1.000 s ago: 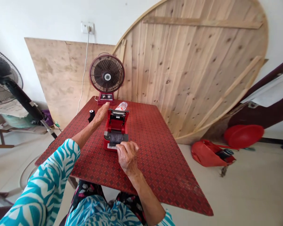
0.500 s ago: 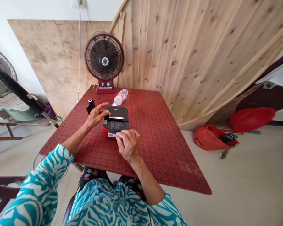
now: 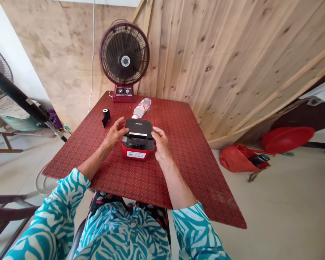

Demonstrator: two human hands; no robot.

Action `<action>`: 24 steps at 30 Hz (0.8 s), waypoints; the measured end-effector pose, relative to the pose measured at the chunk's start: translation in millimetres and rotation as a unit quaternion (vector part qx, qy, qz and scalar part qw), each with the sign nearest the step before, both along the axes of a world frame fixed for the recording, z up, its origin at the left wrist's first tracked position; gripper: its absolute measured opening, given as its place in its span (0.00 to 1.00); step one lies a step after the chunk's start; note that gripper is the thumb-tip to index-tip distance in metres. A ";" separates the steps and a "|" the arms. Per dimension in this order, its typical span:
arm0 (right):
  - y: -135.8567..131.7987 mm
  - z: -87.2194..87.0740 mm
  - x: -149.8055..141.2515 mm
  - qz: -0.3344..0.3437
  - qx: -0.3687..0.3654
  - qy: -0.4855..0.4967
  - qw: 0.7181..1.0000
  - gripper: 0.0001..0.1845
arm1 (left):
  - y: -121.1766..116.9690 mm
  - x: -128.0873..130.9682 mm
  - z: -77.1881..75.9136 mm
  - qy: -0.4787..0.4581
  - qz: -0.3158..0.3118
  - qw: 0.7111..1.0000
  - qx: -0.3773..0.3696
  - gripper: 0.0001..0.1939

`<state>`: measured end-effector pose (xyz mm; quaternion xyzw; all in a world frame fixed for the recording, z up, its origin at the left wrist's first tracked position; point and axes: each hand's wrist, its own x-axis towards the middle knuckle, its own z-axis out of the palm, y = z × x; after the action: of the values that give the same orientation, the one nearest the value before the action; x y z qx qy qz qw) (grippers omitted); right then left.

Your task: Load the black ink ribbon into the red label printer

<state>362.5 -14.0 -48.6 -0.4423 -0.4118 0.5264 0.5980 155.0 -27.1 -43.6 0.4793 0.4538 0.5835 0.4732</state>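
A small red printer with a black lid point(image 3: 138, 139) sits on the red patterned table point(image 3: 178, 159). Its lid is down. My left hand point(image 3: 115, 133) rests against the printer's left side, fingers curled on the lid edge. My right hand point(image 3: 160, 143) presses on the right side, fingers bent over the lid's corner. Both hands clasp the printer between them. A black roll point(image 3: 105, 116) stands on the table to the left of the printer.
A plastic bottle point(image 3: 141, 107) lies behind the printer. A red desk fan point(image 3: 124, 61) stands at the table's far edge. Wooden boards lean on the wall. A standing fan point(image 3: 5, 90) is at left; a red bag point(image 3: 239, 162) and red basin point(image 3: 287, 137) lie on the floor at right.
The printer's lid went from raised to down. My right hand let go of the dark strip at the front and moved to the printer's right side. My left hand came down onto the left side.
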 end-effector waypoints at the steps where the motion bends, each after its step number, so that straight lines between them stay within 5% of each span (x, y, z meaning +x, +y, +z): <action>1: -0.8 0.0 1.8 0.006 0.010 -0.016 1.000 0.21 | -0.8 0.4 0.3 -0.028 -0.012 0.999 -0.018 0.43; 5: -2.4 2.4 10.8 0.040 0.052 -0.089 0.994 0.22 | -3.4 1.1 5.3 -0.094 -0.047 0.992 -0.062 0.43; 11: -3.7 -0.4 15.3 0.060 0.070 -0.130 0.987 0.24 | -6.1 4.7 4.8 -0.045 -0.049 0.997 -0.034 0.42; 24: -15.6 -11.0 -11.2 -0.019 0.014 0.027 0.999 0.28 | -15.2 -9.5 -6.3 -0.136 -0.169 0.976 -0.030 0.45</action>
<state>351.2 -29.6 -59.6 -0.4272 -0.3943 0.5213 0.6247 145.5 -42.3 -50.0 0.4504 0.3151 0.5411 0.6365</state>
